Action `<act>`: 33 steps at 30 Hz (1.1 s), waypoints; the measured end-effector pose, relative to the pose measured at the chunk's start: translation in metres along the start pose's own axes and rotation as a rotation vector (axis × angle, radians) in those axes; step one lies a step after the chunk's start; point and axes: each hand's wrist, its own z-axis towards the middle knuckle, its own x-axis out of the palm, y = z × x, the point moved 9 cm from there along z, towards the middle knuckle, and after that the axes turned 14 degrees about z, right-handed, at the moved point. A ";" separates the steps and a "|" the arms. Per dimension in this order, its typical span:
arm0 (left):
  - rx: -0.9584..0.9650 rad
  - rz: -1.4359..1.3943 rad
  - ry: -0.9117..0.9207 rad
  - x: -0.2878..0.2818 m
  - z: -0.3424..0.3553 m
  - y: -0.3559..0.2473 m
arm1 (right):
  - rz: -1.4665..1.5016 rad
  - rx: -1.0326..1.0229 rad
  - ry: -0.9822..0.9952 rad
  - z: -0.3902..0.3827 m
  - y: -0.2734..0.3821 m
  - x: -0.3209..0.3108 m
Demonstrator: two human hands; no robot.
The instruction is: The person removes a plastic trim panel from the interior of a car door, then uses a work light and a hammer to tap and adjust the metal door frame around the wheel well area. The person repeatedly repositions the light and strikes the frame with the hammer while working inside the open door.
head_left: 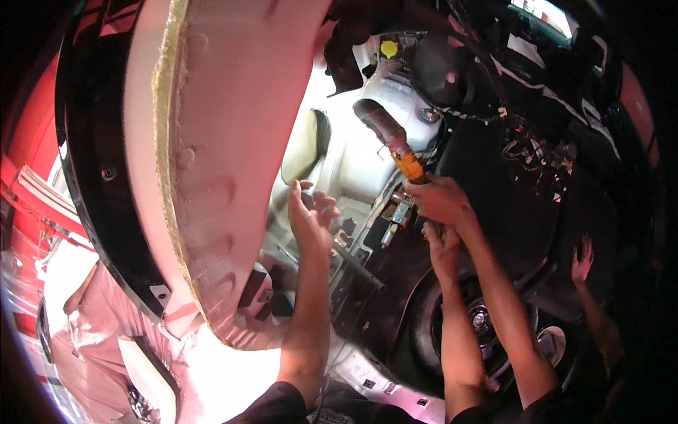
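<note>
My right hand (432,200) is wrapped round an orange-handled tool (408,164) with a long, worn grey-brown end, held over the pale inner body metal (360,169) of an open car. A co-worker's hand (441,247) is just below it, partly overlapped. My left hand (312,215) has curled fingers round a small dark object (307,200), too unclear to identify, beside a large pale panel (226,141) with a yellowish sealant edge. A metal bracket (399,210) lies left of my right hand.
Another person's open hand (583,260) is at the far right. Black lining surrounds a round recess (424,325) and hub (480,318). Loose wiring (537,159) and a yellow cap (388,49) are toward the back. Red bodywork (39,120) is at left.
</note>
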 end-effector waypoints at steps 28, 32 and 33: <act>0.206 0.326 -0.054 -0.001 -0.004 -0.003 | -0.791 -0.381 -0.190 -0.097 0.080 -0.014; 0.288 0.433 -0.024 -0.005 0.000 -0.003 | -0.656 -0.190 0.364 -0.133 0.011 0.099; 0.302 0.438 -0.028 -0.009 0.002 -0.003 | -0.787 -0.044 0.450 -0.129 -0.025 0.116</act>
